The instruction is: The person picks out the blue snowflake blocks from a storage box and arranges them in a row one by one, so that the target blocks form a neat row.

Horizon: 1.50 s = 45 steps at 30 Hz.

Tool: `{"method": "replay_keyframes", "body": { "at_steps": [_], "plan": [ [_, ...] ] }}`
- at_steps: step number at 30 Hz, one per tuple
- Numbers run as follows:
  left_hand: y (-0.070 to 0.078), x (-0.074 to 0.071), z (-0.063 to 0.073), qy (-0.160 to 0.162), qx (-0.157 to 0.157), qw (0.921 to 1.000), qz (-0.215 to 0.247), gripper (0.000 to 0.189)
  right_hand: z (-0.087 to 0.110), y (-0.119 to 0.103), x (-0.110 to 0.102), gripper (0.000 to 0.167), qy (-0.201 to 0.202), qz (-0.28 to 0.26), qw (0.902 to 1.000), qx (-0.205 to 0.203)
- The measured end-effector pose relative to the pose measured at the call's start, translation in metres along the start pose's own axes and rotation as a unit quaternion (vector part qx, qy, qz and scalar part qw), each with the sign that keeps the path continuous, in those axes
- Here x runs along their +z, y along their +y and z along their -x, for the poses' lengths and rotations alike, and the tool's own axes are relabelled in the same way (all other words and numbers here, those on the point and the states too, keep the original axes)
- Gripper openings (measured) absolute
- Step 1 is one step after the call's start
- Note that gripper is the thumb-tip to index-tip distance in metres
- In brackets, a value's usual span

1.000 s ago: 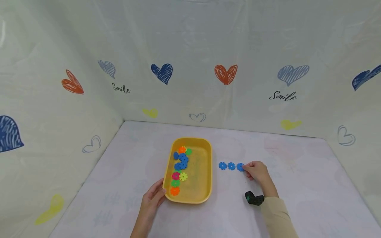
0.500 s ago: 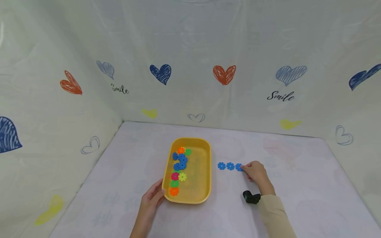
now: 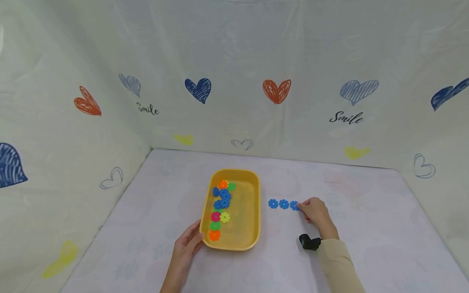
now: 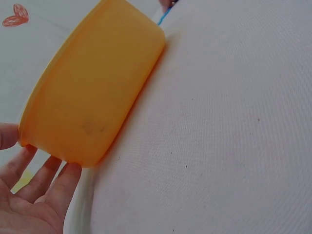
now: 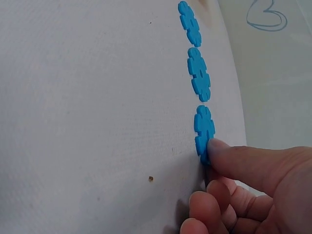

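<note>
My right hand (image 3: 314,211) pinches the rightmost blue interlocking disc (image 5: 204,127), thumb on its near edge and the other fingers curled below. Two more blue discs, the middle one (image 3: 283,204) and the left one (image 3: 272,204), lie flat in line with it on the table. At the near left corner of a yellow tray (image 3: 257,219) is my left hand (image 3: 187,243). In the left wrist view its thumb (image 4: 8,136) is at the rim and its fingertips press the tray's outer wall. Along the tray's left side lie several notched discs: blue, orange, green, yellow and pink.
The white table (image 3: 381,228) ends at a back wall sheet (image 3: 234,49) printed with hearts and "Smile". A black wrist camera (image 3: 309,242) sits by the right forearm, above a beige sleeve (image 3: 338,260).
The view has shifted slightly. Both hands, the tray and the three blue discs keep nearly the same places, with the right hand still pinching the last disc.
</note>
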<state>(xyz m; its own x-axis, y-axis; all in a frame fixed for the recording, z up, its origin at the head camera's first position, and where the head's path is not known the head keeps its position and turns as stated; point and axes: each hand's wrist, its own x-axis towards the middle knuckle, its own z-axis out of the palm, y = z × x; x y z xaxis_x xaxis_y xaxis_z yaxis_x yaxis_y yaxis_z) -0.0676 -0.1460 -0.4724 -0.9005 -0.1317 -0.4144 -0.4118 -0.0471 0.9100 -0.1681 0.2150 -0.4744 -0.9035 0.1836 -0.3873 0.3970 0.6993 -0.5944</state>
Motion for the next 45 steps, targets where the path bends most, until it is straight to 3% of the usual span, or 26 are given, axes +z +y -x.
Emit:
{"method": "replay_keyframes", "body": {
  "at_steps": [13, 28, 36, 45],
  "plan": [
    [0.000, 0.001, 0.000, 0.004, 0.002, 1.0000, -0.002, 0.052, 0.000, 0.000, -0.001, 0.026, -0.002, 0.006, 1.0000, 0.000],
    [0.000, 0.000, 0.001, -0.002, 0.016, 0.9999, 0.003, 0.053, 0.006, 0.002, -0.010, 0.040, -0.037, -0.077, 0.9960, -0.029],
    [-0.001, 0.000, 0.001, -0.002, 0.017, 0.9999, 0.002, 0.053, 0.019, -0.029, -0.014, 0.039, -0.028, -0.109, 0.9893, -0.093],
    [-0.001, -0.001, -0.001, 0.003, 0.014, 0.9999, 0.002, 0.052, 0.037, -0.075, -0.006, 0.034, -0.063, -0.140, 0.9720, -0.178]
  ]
}}
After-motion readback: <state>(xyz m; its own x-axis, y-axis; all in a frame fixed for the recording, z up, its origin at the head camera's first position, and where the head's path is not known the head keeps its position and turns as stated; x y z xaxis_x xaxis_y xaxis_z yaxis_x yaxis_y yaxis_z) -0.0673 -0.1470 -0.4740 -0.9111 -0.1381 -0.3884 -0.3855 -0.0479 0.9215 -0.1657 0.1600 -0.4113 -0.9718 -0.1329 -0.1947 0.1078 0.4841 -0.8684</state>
